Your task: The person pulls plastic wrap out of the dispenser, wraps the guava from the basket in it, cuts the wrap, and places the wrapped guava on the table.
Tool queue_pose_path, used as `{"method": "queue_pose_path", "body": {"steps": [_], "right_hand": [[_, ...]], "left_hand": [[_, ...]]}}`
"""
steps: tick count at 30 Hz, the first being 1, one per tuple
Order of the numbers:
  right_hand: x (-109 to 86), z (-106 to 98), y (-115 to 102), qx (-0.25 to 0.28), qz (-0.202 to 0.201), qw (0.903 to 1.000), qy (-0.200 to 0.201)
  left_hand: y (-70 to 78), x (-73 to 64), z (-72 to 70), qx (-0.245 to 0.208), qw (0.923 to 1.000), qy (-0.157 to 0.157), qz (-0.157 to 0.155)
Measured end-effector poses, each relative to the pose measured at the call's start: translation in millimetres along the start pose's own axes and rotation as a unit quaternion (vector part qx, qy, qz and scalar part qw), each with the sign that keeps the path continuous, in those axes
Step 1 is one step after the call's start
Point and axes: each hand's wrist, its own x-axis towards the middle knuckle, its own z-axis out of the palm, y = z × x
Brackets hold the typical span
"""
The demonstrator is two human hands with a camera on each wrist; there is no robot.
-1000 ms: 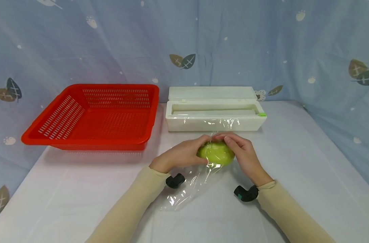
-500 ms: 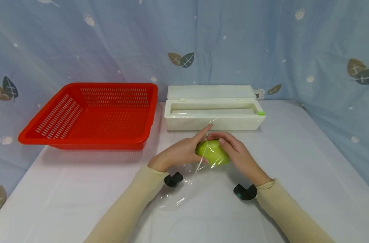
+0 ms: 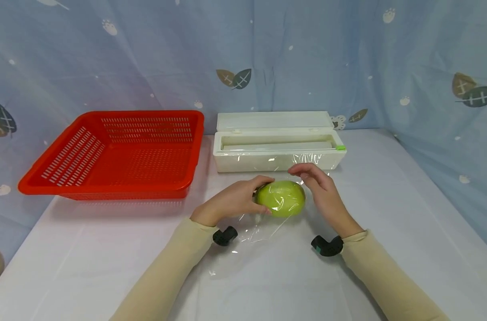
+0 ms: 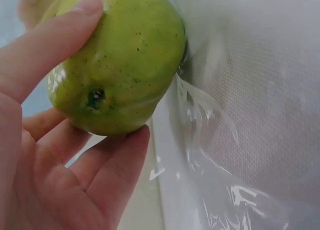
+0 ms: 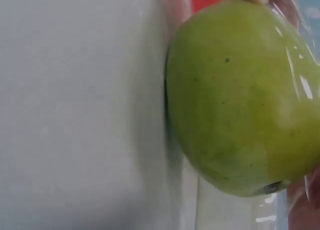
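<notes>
In the head view, a green mango [image 3: 282,199] lies over a sheet of clear plastic wrap [image 3: 253,234]. My left hand [image 3: 231,201] grips its left end, thumb on the near side and fingers on the far side. The left wrist view shows the thumb [image 4: 60,37] pressed on the skin, close to the stem scar. My right hand [image 3: 321,189] is bent over the mango's far right side, fingertips at the film and slightly apart from the fruit. In the right wrist view, shiny film covers part of the mango [image 5: 240,100]; I cannot tell whether the right fingers pinch it.
Behind the hands stands a white plastic wrap dispenser [image 3: 277,161] with its lid up and a green tab [image 3: 341,147] at the right. A red slotted basket [image 3: 119,196] is at the left. A patterned blue curtain [image 3: 307,58] hangs behind the white-covered table [image 3: 107,258].
My right hand has come off the mango, moving up and to the right. The left index finger, stretched out half a second ago, is back at the fruit. More of the mango shows.
</notes>
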Motion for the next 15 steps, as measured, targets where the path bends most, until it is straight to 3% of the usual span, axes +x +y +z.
{"method": "queue_pose_path", "body": {"steps": [8, 15], "right_hand": [[-2.9, 9.8, -12.5, -0.106, 0.036, 0.9916, -0.064], [-2.4, 9.2, -4.7, -0.095, 0.034, 0.9885, -0.112]], "left_hand": [[-2.4, 0.2, -0.5, -0.006, 0.9999, 0.008, -0.002], [-2.8, 1.0, -1.2, -0.010, 0.9999, -0.002, -0.002]]}}
